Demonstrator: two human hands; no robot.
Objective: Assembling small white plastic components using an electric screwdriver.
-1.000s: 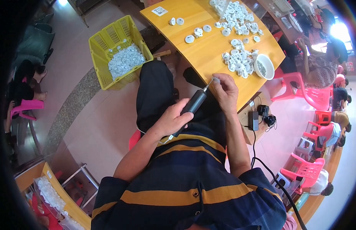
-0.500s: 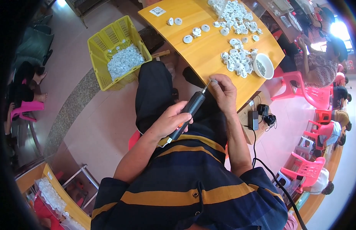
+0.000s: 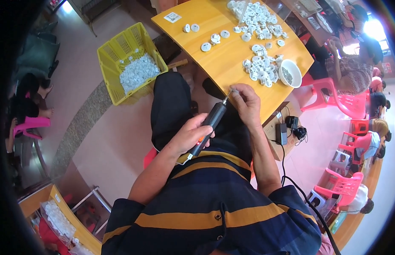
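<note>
My left hand [image 3: 189,135] is wrapped round a black electric screwdriver [image 3: 211,122], its thumb lying along the body. The bit slants up and to the right, over the near edge of the wooden table. At its tip, my right hand [image 3: 247,101] pinches a small greyish-white piece [image 3: 234,90] between thumb and fingers. Most of that piece is covered by the fingers, and whether the bit touches it is too small to tell. Beyond my right hand, a heap of white plastic parts [image 3: 262,68] lies beside a white bowl [image 3: 289,73] of small metal pieces.
Several round white parts [image 3: 206,47] lie apart on the table [image 3: 184,38], with a larger pile [image 3: 259,19] farther back. A yellow crate [image 3: 113,70] of white pieces stands left of my knee. Black adapters [image 3: 286,129] and a cable are at my right. Other people sit on pink chairs [image 3: 340,187].
Both hands keep their grip at nearly the same place. A small light now shows red on the screwdriver. The table and crate have shifted slightly in the picture.
</note>
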